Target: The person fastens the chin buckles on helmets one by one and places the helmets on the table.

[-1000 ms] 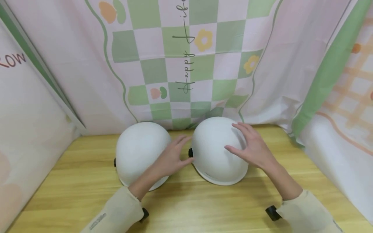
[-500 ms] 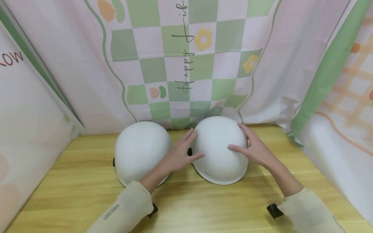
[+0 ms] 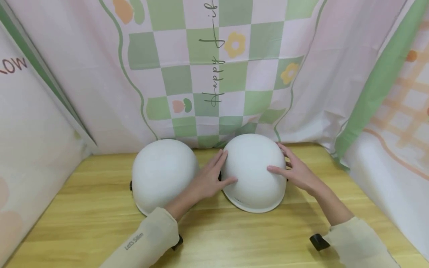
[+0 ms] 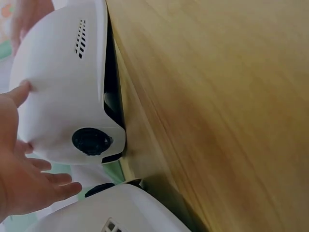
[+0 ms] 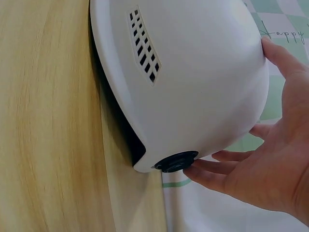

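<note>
Two white helmets lie dome up and side by side in the head view: a left helmet (image 3: 162, 173) and a right helmet (image 3: 253, 171). My left hand (image 3: 207, 180) reaches over the left helmet's right edge, its thumb and fingertips at the right helmet's left side; in the left wrist view the hand (image 4: 29, 169) has its fingers spread beside the shell (image 4: 58, 87). My right hand (image 3: 298, 171) touches the right helmet's right side. In the right wrist view this hand (image 5: 270, 164) has its thumb on the shell (image 5: 198, 72) and fingertips at a black round knob (image 5: 176, 162).
The helmets rest on a wooden table (image 3: 234, 238), near its back edge. Behind them hangs a checkered green and white curtain (image 3: 204, 82). More cloth hangs at the left (image 3: 37, 123) and right (image 3: 399, 156).
My left hand has moved right, onto the right helmet's left side. My right hand has shifted slightly outward and lies against its right side. Neither helmet has visibly moved.
</note>
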`<action>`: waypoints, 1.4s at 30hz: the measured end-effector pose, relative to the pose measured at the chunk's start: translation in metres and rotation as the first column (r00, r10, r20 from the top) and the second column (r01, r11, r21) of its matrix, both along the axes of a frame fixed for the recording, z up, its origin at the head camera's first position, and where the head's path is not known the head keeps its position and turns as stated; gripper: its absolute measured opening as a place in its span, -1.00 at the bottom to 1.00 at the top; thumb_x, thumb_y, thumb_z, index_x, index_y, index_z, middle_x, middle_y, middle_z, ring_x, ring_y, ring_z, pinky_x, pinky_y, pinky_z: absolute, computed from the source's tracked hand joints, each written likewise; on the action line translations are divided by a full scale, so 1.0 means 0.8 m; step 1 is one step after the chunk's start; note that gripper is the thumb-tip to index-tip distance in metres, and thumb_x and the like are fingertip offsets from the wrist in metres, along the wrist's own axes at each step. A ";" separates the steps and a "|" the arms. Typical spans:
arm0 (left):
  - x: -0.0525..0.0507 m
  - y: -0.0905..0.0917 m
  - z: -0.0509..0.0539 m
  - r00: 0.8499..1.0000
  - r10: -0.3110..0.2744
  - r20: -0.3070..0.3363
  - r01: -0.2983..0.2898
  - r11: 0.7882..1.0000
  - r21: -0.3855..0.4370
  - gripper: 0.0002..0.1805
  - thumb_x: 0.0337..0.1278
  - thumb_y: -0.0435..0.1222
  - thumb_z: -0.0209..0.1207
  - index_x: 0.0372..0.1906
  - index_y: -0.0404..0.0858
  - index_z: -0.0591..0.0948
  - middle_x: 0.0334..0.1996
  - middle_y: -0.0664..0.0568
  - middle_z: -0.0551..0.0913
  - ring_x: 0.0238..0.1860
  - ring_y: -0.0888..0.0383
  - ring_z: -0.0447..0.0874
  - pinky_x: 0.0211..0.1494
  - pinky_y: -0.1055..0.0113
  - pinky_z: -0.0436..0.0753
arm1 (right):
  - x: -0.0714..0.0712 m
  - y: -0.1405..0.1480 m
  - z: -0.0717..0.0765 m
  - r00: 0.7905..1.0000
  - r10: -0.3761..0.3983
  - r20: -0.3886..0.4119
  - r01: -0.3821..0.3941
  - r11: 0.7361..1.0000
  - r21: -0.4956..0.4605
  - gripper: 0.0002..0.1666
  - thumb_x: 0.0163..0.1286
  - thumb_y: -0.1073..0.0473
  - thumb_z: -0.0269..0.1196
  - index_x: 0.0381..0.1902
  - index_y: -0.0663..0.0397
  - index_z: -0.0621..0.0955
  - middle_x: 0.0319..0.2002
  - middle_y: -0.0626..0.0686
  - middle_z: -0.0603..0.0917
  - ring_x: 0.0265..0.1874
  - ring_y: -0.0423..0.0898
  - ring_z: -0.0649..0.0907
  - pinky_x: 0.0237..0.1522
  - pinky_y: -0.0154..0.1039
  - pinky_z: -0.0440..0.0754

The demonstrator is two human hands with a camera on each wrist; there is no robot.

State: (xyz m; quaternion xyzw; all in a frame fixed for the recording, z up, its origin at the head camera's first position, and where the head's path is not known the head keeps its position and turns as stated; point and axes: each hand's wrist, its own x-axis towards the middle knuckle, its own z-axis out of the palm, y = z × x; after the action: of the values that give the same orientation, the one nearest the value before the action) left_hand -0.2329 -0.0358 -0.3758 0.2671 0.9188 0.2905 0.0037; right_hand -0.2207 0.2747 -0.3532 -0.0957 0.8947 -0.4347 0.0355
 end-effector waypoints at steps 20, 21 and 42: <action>-0.007 -0.001 -0.018 0.980 -0.002 0.201 -0.060 0.952 0.300 0.15 0.32 0.15 0.29 0.70 -0.14 -0.15 0.67 -0.15 -0.06 0.65 -0.16 -0.12 0.58 -0.23 0.09 | -0.001 0.004 -0.007 1.000 -0.008 -0.028 0.007 1.000 -0.025 0.21 0.46 -0.12 0.35 0.71 -0.09 -0.18 0.60 0.41 0.01 0.44 0.59 0.22 0.18 0.48 0.48; -0.007 -0.001 -0.018 0.976 -0.006 0.216 -0.064 0.946 0.319 0.13 0.32 0.15 0.30 0.70 -0.12 -0.11 0.67 -0.13 -0.03 0.65 -0.14 -0.10 0.58 -0.24 0.10 | -0.001 0.005 -0.007 1.000 -0.012 -0.027 0.011 0.999 -0.031 0.21 0.45 -0.11 0.35 0.71 -0.09 -0.18 0.60 0.42 0.02 0.44 0.59 0.22 0.18 0.48 0.48; -0.005 0.005 -0.026 0.897 0.018 0.442 -0.260 0.829 0.494 0.06 0.16 0.04 0.47 0.66 0.27 0.09 0.54 -0.20 0.28 0.51 -0.21 0.28 0.41 -0.21 0.43 | 0.000 0.011 -0.010 0.998 -0.016 -0.057 0.007 0.988 -0.151 0.11 0.39 0.09 0.42 0.68 -0.02 0.04 0.52 0.44 0.16 0.38 0.59 0.32 0.17 0.45 0.52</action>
State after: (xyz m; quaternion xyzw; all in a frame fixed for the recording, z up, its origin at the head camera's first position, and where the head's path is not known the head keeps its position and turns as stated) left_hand -0.2367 -0.0321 -0.3962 0.1190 0.7935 0.5878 0.1035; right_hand -0.2208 0.2838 -0.3610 -0.1058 0.8605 -0.4984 -0.0004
